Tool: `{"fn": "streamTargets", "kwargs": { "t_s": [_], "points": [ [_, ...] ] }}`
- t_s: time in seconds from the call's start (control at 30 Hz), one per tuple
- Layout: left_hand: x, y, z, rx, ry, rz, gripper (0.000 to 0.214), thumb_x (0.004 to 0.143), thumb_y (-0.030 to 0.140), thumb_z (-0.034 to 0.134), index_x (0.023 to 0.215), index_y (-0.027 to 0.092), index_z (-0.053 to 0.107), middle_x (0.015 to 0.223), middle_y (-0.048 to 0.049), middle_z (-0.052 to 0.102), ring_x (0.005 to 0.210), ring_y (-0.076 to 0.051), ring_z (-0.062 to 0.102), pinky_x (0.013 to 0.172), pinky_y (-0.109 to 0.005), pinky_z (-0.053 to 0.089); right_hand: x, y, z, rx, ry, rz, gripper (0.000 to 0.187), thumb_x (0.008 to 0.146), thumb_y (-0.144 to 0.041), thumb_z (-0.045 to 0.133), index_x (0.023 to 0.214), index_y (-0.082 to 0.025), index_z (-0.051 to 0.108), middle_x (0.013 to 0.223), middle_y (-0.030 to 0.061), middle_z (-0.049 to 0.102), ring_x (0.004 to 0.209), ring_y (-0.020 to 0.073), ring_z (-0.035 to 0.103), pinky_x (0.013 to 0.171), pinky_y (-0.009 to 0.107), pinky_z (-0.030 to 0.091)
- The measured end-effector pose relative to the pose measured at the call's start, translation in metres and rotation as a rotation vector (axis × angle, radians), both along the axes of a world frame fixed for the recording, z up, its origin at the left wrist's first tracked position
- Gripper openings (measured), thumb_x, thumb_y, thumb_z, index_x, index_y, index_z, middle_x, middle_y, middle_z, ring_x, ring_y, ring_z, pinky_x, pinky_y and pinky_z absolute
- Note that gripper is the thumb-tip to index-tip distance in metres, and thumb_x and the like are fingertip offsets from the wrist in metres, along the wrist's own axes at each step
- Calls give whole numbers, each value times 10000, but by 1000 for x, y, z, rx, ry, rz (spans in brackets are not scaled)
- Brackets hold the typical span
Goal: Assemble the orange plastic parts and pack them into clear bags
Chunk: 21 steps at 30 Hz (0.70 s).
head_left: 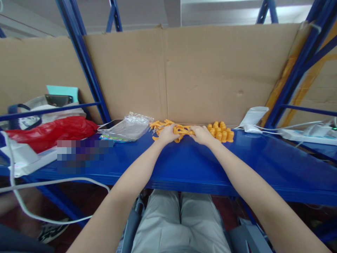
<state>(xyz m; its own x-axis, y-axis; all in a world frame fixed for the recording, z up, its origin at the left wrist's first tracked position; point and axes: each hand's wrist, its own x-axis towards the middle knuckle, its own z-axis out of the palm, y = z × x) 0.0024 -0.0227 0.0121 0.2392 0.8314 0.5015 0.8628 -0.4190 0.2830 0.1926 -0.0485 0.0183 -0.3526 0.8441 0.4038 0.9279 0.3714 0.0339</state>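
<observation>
In the head view both hands reach to the back of the blue table (184,165). Curled fingers of my left hand (167,134) grip an orange plastic piece (178,139) in a loose pile of orange strap-like pieces (165,122). Small metal chains (153,129) show at the pile's left side. My right hand (202,135) is closed too, its fingertips on an orange piece (190,132) at the pile's right. Just right of that hand stand several chunky orange pieces (222,133) in close rows. The fingers partly hide what they hold, so its exact shape is unclear.
Left of the pile lie a clear plastic bag (131,128) and a phone (112,124). A red plastic bag (58,131) and a white power strip (34,163) are farther left. A white adapter with cables (252,121) sits right. Cardboard (197,73) walls the back between blue posts (88,66).
</observation>
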Motion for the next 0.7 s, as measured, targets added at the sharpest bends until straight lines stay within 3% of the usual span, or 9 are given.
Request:
{"fn": "streamTargets", "kwargs": {
  "t_s": [0.3,0.5,0.7],
  "points": [
    [-5,6,-1,-3,-1,49,544,745,280,671,1261,133,581,1019,-95,703,1001,-250,646,863,-317,487,27,26,-8,88,252,-33,159,832,-232,585,973,-182,636,1056,101,668,958,225,627,819,337,459],
    [-4,7,-2,-7,7,49,540,746,249,656,1265,127,571,1041,-104,697,1030,-257,637,880,-328,483,39,38,-16,36,400,-65,113,807,-256,622,881,-176,649,849,55,694,765,168,638,685,259,461],
    [-5,8,-3,-9,7,34,552,742,248,651,1271,118,561,1011,-104,695,1001,-256,643,867,-328,482,47,36,-13,-14,373,-177,126,805,-262,640,906,-194,675,879,61,733,808,186,671,692,265,481]
  ]
}}
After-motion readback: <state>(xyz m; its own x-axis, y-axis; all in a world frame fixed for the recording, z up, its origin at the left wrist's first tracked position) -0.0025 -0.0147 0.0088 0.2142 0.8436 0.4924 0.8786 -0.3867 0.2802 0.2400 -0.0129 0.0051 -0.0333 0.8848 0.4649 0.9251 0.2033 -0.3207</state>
